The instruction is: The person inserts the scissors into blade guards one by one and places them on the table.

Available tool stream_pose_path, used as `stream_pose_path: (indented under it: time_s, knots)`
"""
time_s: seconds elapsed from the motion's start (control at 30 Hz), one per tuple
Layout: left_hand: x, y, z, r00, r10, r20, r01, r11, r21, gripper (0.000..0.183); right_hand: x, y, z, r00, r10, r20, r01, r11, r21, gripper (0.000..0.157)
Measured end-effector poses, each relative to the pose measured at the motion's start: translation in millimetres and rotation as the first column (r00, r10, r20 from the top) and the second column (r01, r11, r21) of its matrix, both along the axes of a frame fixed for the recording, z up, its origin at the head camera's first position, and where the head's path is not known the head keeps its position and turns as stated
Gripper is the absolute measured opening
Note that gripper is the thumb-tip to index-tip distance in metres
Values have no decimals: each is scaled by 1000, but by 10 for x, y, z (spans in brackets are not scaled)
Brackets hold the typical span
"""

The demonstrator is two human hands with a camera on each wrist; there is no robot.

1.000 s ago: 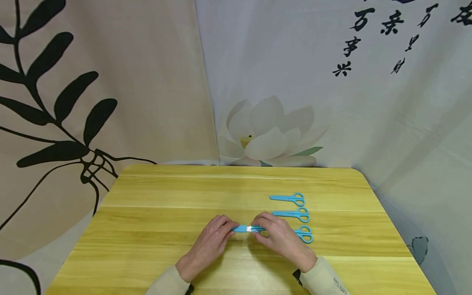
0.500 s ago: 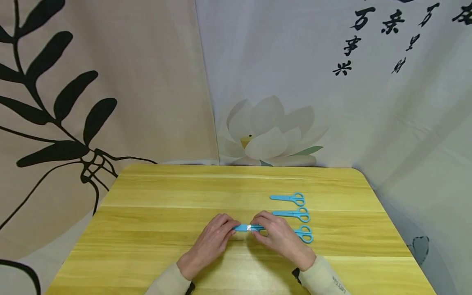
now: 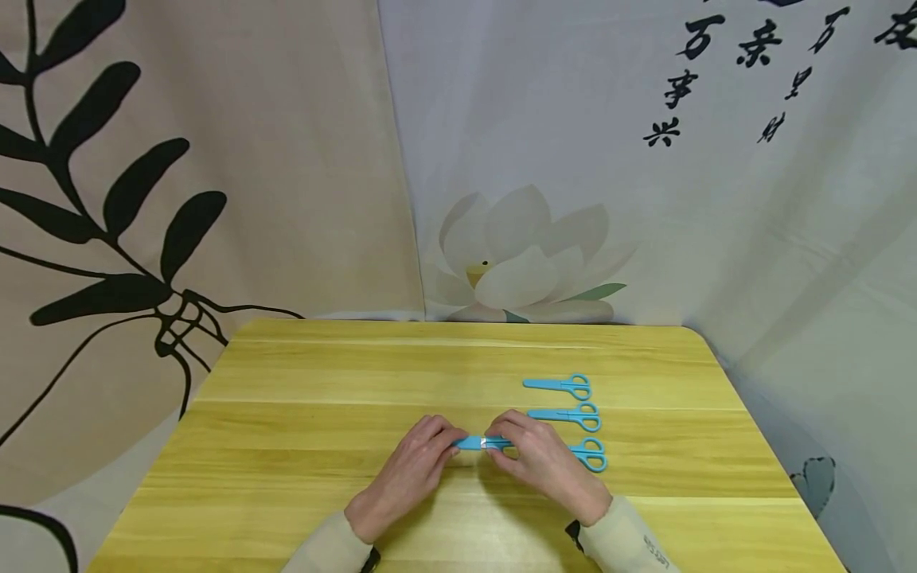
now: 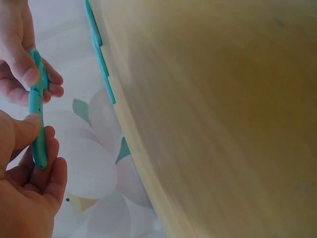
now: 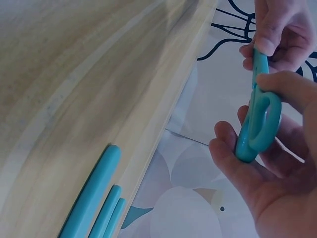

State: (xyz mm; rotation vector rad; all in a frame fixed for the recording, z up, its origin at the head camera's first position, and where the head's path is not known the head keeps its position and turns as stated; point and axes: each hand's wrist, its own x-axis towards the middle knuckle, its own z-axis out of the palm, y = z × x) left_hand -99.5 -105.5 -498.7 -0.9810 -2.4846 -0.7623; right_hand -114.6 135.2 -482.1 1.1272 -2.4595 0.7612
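Above the table, a pair of blue scissors [image 5: 247,139] is held level between both hands. My left hand [image 3: 408,469] pinches the blue blade cover [image 4: 39,153] between thumb and fingers. At the other end, my right hand [image 3: 548,461] grips the scissors by the handles, hiding part of the finger loops in the head view. The cover sits over most of the blades. A narrow silvery strip of blade [image 3: 483,442] shows between cover and handles.
Three more blue scissors lie to the right on the wooden table [image 3: 301,382]: a far pair [image 3: 548,384], a middle pair [image 3: 555,415] and a near pair [image 3: 579,451] partly hidden by my right hand. A printed curtain [image 3: 286,159] hangs behind the table.
The silvery strip between the cover and the handles has narrowed slightly. Both hands keep their hold and stay almost in place.
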Motion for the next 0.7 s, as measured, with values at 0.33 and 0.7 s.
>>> stream_pose_path:
  time_s: [0.33, 0.7]
  knots:
    - [-6, 24, 10, 1000, 2, 5, -2, 1000, -2, 17, -5, -7, -12, 1000, -11, -2, 11, 1000, 0, 22]
    - [-14, 65, 7, 1000, 5, 7, -5, 1000, -9, 17, -12, -11, -14, 1000, -13, 15, 13, 1000, 19, 20]
